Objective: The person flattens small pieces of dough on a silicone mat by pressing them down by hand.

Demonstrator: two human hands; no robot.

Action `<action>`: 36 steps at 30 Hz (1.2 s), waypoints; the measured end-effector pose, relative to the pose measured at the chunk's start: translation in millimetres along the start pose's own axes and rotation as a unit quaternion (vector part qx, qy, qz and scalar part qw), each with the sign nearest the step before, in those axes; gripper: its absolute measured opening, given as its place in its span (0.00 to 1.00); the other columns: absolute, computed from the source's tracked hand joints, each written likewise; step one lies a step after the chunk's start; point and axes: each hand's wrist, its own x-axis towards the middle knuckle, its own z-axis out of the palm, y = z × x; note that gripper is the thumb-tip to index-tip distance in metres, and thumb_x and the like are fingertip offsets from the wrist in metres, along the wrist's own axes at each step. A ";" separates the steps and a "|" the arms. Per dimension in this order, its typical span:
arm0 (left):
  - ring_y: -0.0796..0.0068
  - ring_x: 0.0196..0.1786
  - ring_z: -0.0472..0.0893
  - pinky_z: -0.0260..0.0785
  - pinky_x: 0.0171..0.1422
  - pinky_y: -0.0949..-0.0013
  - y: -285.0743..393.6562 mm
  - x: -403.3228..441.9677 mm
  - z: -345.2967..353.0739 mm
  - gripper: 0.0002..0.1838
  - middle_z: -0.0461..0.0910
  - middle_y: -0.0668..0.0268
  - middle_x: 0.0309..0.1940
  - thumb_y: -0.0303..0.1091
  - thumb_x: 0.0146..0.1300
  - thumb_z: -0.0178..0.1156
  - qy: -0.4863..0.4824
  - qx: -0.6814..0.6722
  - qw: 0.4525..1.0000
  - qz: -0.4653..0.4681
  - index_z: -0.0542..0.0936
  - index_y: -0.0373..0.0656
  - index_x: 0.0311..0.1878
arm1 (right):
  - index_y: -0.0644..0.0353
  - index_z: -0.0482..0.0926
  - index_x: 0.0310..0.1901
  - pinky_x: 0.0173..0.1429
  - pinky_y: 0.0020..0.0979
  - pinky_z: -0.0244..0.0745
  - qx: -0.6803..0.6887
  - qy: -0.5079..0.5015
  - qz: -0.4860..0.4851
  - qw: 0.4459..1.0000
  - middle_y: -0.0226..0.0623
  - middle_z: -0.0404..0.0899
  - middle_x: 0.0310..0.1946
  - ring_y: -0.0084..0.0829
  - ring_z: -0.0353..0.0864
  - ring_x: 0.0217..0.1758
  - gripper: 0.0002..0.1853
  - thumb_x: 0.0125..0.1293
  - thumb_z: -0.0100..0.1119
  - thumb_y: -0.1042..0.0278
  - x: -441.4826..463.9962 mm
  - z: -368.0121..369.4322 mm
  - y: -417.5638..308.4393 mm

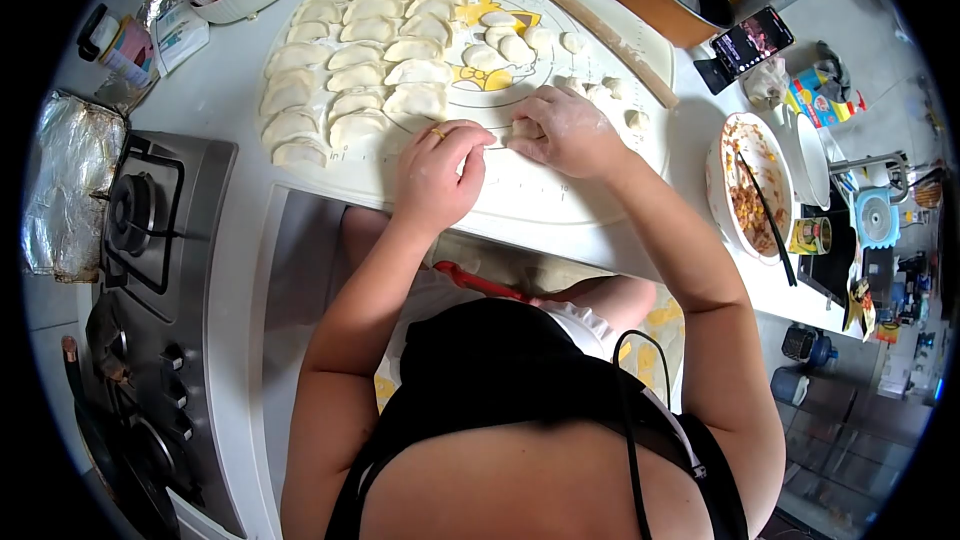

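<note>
My right hand (pixel 570 132), dusted with flour, is closed around a small piece of dough (pixel 526 128) at the front of the round mat (pixel 520 185). Just left of it, my left hand (pixel 440 168) rests low on the mat with its fingers curled; what lies under the fingertips is hidden. Rows of folded dumplings (pixel 357 78) cover the mat's left side. Beyond my hands lie several flattened dough rounds (pixel 516 49). Small dough lumps (pixel 616 88) sit past my right knuckles, and a wooden rolling pin (pixel 612 46) lies slantwise at the right.
To the right stands a white bowl of filling (pixel 745 202) with black chopsticks (pixel 768 205) in it. A propped phone (pixel 752 42) and a brown pot (pixel 655 0) are at the back right. The gas stove (pixel 165 230) borders the left side.
</note>
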 end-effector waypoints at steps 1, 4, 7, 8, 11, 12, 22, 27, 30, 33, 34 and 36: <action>0.62 0.39 0.83 0.74 0.46 0.60 0.5 0.6 -1.0 0.07 0.84 0.66 0.35 0.21 0.56 0.60 -0.003 0.001 1.000 0.002 0.81 0.43 0.37 | 0.55 0.82 0.47 0.57 0.42 0.74 0.004 -0.034 0.017 0.999 0.42 0.80 0.45 0.45 0.77 0.52 0.19 0.58 0.70 0.54 1.8 1.8 1.1; 0.62 0.39 0.83 0.74 0.46 0.60 0.4 0.7 -2.6 0.06 0.84 0.66 0.35 0.21 0.56 0.60 -0.006 0.000 1.000 -0.001 0.81 0.43 0.37 | 0.55 0.81 0.47 0.58 0.42 0.74 0.006 -0.064 0.062 0.996 0.42 0.80 0.45 0.45 0.78 0.53 0.18 0.59 0.69 0.56 4.2 -6.1 2.8; 0.61 0.39 0.83 0.74 0.46 0.60 1.2 1.9 -1.7 0.06 0.84 0.65 0.34 0.21 0.56 0.60 -0.008 -0.006 1.000 -0.002 0.81 0.43 0.36 | 0.56 0.82 0.46 0.58 0.41 0.74 0.029 0.044 -0.021 0.998 0.42 0.81 0.44 0.44 0.78 0.53 0.16 0.60 0.67 0.56 -4.2 -2.3 7.7; 0.61 0.39 0.83 0.74 0.46 0.60 1.7 1.2 -1.9 0.06 0.84 0.65 0.34 0.21 0.56 0.60 -0.010 -0.007 1.000 -0.002 0.81 0.43 0.36 | 0.56 0.82 0.46 0.58 0.41 0.74 0.029 0.042 -0.020 0.998 0.42 0.81 0.44 0.44 0.78 0.53 0.16 0.60 0.67 0.56 -4.3 -2.0 10.4; 0.61 0.38 0.83 0.74 0.46 0.60 2.1 2.5 -1.1 0.06 0.84 0.65 0.34 0.21 0.56 0.60 -0.004 -0.013 1.000 0.002 0.81 0.43 0.36 | 0.56 0.81 0.47 0.59 0.41 0.74 0.041 -0.034 0.010 0.999 0.42 0.80 0.45 0.44 0.78 0.54 0.20 0.59 0.69 0.52 -1.1 -8.8 8.1; 0.61 0.38 0.83 0.74 0.46 0.60 2.3 2.4 -1.0 0.06 0.84 0.65 0.34 0.21 0.56 0.60 -0.005 -0.013 1.000 0.002 0.81 0.43 0.36 | 0.56 0.81 0.47 0.56 0.41 0.75 0.014 -0.047 0.040 0.998 0.43 0.80 0.45 0.45 0.79 0.51 0.19 0.59 0.70 0.54 0.2 -11.5 3.4; 0.61 0.37 0.83 0.75 0.44 0.60 1.6 2.0 -0.9 0.06 0.84 0.65 0.33 0.21 0.56 0.60 -0.006 -0.014 1.000 0.006 0.81 0.43 0.36 | 0.55 0.83 0.47 0.56 0.40 0.76 0.027 -0.073 0.062 0.995 0.41 0.80 0.47 0.44 0.80 0.51 0.18 0.57 0.71 0.56 -1.0 -16.5 2.9; 0.61 0.36 0.83 0.75 0.44 0.60 1.9 1.5 -3.8 0.07 0.84 0.65 0.32 0.21 0.55 0.60 -0.011 -0.015 1.000 -0.005 0.81 0.43 0.36 | 0.56 0.83 0.50 0.55 0.39 0.76 0.104 -0.039 -0.015 0.994 0.41 0.79 0.49 0.43 0.80 0.50 0.19 0.57 0.71 0.62 -2.2 -10.6 16.2; 0.61 0.36 0.83 0.75 0.43 0.60 0.1 0.6 -0.3 0.07 0.84 0.65 0.32 0.21 0.55 0.60 -0.008 -0.023 1.000 -0.001 0.81 0.43 0.36 | 0.56 0.83 0.52 0.55 0.38 0.77 0.094 -0.070 -0.022 0.993 0.42 0.77 0.53 0.41 0.81 0.50 0.19 0.57 0.71 0.64 -3.6 -12.7 15.2; 0.61 0.36 0.83 0.75 0.42 0.60 0.5 0.0 -1.4 0.07 0.84 0.65 0.32 0.21 0.55 0.60 -0.010 -0.014 1.000 0.000 0.81 0.43 0.36 | 0.56 0.84 0.50 0.57 0.38 0.76 0.062 -0.049 0.010 0.997 0.41 0.80 0.50 0.42 0.80 0.52 0.18 0.57 0.71 0.66 -7.3 -17.3 6.8; 0.61 0.36 0.83 0.75 0.42 0.60 1.6 0.1 -2.4 0.07 0.84 0.65 0.32 0.21 0.56 0.60 -0.010 -0.013 1.000 -0.003 0.81 0.43 0.36 | 0.57 0.84 0.48 0.57 0.38 0.76 0.077 -0.018 0.010 0.997 0.40 0.81 0.49 0.43 0.79 0.52 0.17 0.56 0.71 0.67 -6.8 -17.5 6.2; 0.61 0.36 0.83 0.75 0.42 0.60 2.2 1.0 -3.6 0.07 0.84 0.65 0.32 0.21 0.56 0.60 -0.010 -0.012 1.000 -0.006 0.81 0.43 0.36 | 0.58 0.84 0.48 0.57 0.38 0.76 0.085 -0.043 -0.028 0.995 0.40 0.81 0.48 0.42 0.80 0.52 0.17 0.57 0.70 0.66 -4.5 -18.7 17.2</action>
